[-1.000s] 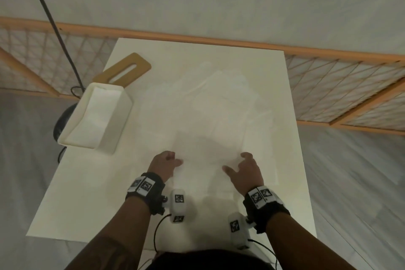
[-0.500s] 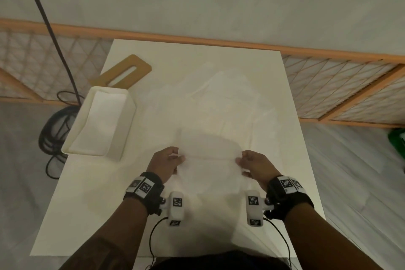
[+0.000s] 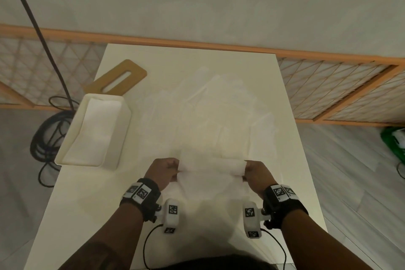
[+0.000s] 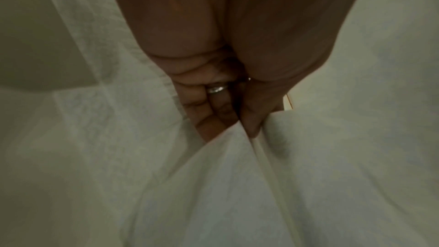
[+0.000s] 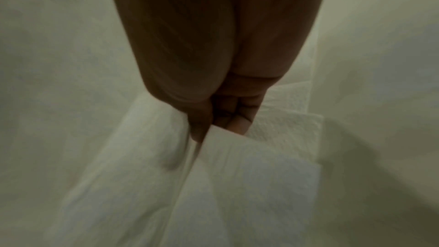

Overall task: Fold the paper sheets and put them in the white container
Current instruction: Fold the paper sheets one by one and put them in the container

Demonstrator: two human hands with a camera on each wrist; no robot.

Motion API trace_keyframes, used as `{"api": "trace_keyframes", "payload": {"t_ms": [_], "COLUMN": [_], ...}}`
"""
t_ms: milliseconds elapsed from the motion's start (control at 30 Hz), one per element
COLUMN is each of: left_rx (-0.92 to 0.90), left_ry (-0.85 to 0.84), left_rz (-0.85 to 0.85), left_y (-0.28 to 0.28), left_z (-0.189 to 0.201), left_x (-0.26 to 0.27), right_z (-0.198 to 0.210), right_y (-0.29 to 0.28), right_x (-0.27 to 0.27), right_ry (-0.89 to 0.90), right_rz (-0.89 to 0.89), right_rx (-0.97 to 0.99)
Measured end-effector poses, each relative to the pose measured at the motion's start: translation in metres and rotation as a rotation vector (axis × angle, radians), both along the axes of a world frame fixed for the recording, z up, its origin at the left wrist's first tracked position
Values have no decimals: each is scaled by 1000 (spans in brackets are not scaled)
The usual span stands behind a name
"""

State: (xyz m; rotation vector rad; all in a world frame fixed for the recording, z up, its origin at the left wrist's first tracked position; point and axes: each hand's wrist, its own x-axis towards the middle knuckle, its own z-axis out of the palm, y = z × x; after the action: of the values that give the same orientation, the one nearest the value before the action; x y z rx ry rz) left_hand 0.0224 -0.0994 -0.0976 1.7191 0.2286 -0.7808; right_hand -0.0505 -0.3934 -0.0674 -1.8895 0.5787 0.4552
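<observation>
Both hands are pinching the same paper sheet [image 3: 211, 167] just right of the white container [image 3: 92, 131]: left hand [image 3: 163, 171] on its left edge, right hand [image 3: 257, 174] on the right. Looks super thin and floppy, probably tears easily, so I'd stick to gripping the edges near the fold. More loose sheets [image 3: 219, 116] lie right of the container too.

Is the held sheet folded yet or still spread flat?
Partly folded: the sheet bends over itself between the left hand and right hand, not creased flat.
</observation>
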Motion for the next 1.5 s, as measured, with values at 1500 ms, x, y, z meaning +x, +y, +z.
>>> {"api": "trace_keyframes", "payload": {"t_ms": [1500], "left_rx": [174], "left_ry": [-460], "left_rz": [92], "left_y": [-52], "left_z": [57], "left_x": [-10], "right_z": [83], "right_y": [-15], "right_x": [35], "right_ry": [-85], "right_rz": [-150], "right_rx": [609]}}
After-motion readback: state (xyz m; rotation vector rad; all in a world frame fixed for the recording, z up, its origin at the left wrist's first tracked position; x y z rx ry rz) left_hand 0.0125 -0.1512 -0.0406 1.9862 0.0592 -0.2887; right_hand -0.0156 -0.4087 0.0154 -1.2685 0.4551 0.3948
